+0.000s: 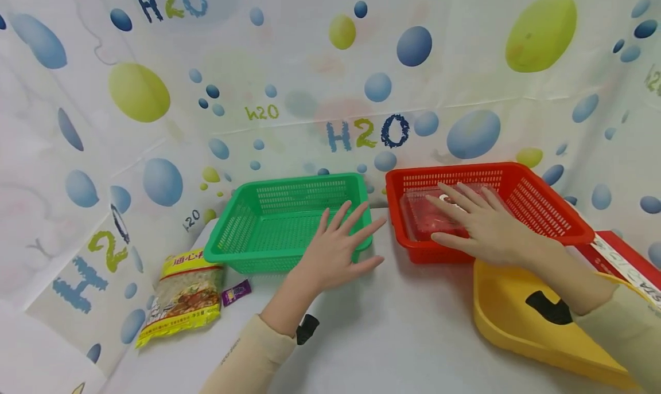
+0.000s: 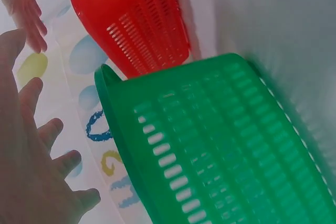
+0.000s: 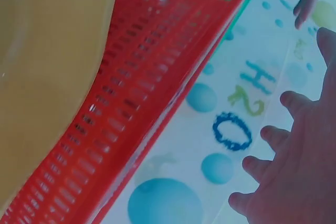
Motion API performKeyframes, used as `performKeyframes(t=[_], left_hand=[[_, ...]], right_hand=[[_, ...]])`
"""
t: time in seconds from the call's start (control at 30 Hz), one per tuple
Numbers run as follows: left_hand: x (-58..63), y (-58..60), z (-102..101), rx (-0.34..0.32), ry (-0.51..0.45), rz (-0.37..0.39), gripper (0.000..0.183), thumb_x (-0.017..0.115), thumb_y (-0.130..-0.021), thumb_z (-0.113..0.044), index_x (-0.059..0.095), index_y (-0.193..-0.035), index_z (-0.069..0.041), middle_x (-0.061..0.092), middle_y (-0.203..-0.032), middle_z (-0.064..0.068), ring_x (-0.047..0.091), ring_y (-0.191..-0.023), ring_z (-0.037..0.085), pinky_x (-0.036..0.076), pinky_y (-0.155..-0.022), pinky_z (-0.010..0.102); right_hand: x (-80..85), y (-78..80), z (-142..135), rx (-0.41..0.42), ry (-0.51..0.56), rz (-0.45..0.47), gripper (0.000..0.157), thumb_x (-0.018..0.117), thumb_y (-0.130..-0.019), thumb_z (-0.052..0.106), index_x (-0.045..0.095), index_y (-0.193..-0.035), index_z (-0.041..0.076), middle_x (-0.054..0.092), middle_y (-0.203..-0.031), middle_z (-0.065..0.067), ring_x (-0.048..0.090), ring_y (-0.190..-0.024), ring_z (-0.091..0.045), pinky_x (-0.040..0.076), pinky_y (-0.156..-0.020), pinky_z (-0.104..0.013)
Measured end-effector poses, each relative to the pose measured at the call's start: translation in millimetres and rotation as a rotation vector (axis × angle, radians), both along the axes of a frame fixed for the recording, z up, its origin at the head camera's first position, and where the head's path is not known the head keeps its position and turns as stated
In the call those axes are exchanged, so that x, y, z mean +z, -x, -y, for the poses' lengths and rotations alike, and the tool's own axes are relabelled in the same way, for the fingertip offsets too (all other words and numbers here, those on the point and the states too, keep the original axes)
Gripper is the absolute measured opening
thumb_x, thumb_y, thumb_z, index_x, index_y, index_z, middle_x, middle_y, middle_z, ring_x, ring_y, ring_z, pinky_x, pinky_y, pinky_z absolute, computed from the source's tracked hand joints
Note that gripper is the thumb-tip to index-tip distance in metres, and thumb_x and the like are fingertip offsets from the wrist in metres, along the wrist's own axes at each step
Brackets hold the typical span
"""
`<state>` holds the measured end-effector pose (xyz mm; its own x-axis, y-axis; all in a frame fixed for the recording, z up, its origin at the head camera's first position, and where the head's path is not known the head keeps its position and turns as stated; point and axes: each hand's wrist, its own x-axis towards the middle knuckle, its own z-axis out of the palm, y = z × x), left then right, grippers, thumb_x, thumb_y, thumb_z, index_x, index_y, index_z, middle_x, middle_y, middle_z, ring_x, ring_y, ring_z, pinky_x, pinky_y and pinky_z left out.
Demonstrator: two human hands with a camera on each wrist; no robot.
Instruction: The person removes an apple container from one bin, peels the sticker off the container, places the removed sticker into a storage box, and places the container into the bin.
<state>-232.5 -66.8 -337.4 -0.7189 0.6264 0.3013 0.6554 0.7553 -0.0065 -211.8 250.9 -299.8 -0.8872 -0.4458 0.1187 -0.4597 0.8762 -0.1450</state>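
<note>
Both hands hang in the air with fingers spread and nothing in them. My left hand (image 1: 335,253) is over the front right corner of a green plastic basket (image 1: 258,262); in the left wrist view its fingers stand apart from the green rim (image 2: 113,103). Over the front of a red plastic basket (image 1: 537,210) is my right hand (image 1: 480,225). Inside that basket lies a clear plastic box (image 1: 420,210) with something red in it, partly hidden behind the right hand. In the right wrist view, the fingers stay clear of the red basket's rim (image 3: 173,93).
A yellow tray (image 1: 516,319) sits at the right, below the right forearm. Behind it lies a red and white box (image 1: 625,262). At the left are a yellow food packet (image 1: 186,296) and a small purple wrapper (image 1: 236,292). A patterned curtain (image 1: 310,84) hangs behind the baskets.
</note>
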Motion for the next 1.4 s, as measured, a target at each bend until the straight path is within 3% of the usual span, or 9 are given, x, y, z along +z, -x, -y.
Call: performKeyframes(t=[0.47,0.73,1.03,1.23,1.4], left_hand=[[2.3,19.9,-53,-0.043,-0.163,0.126,0.072,0.052,-0.097,-0.061,0.028,-0.160,-0.037,0.016,-0.168,0.001,0.014,-0.152,0.030,0.022,-0.118,0.055],[-1.3,20.1,-80,-0.005,-0.248,0.199,0.072,0.057,-0.097,-0.056,0.029,-0.160,-0.036,0.014,-0.168,0.000,0.012,-0.152,0.030,0.046,-0.104,0.049],[-19.1,15.3,-101,0.023,-0.366,0.310,0.074,0.069,-0.094,-0.042,0.034,-0.159,-0.033,0.018,-0.167,0.001,0.014,-0.152,0.032,0.054,-0.093,0.046],[-35.7,12.8,-104,0.059,-0.384,0.358,0.070,0.070,-0.094,-0.042,0.041,-0.156,-0.031,0.020,-0.166,-0.001,0.011,-0.153,0.027,0.055,-0.092,0.043],[-43.7,11.8,-102,0.074,-0.426,0.340,0.064,0.068,-0.094,-0.044,0.047,-0.153,-0.028,0.024,-0.165,0.000,0.011,-0.152,0.026,0.054,-0.094,0.045]], right_hand=[[13.8,28.4,-27,-0.139,0.091,0.058,0.087,0.055,-0.095,0.063,0.021,-0.163,0.020,0.011,-0.167,-0.018,0.007,-0.148,-0.047,0.005,-0.113,-0.072],[25.5,51.1,-39,-0.198,0.184,0.118,0.088,0.051,-0.097,0.063,0.015,-0.164,0.020,0.010,-0.165,-0.024,0.015,-0.143,-0.056,0.021,-0.100,-0.082],[26.4,75.4,-60,-0.218,0.354,0.245,0.090,0.047,-0.100,0.060,0.007,-0.163,0.008,0.007,-0.163,-0.028,0.014,-0.143,-0.055,0.023,-0.103,-0.079],[24.1,86.2,-71,-0.295,0.483,0.384,0.095,0.040,-0.098,0.069,-0.002,-0.163,0.013,0.008,-0.163,-0.029,0.012,-0.142,-0.056,0.026,-0.104,-0.076],[18.8,94.5,-82,-0.346,0.612,0.477,0.099,0.035,-0.095,0.076,-0.010,-0.162,0.018,0.001,-0.165,-0.027,0.006,-0.145,-0.056,0.027,-0.106,-0.073]])
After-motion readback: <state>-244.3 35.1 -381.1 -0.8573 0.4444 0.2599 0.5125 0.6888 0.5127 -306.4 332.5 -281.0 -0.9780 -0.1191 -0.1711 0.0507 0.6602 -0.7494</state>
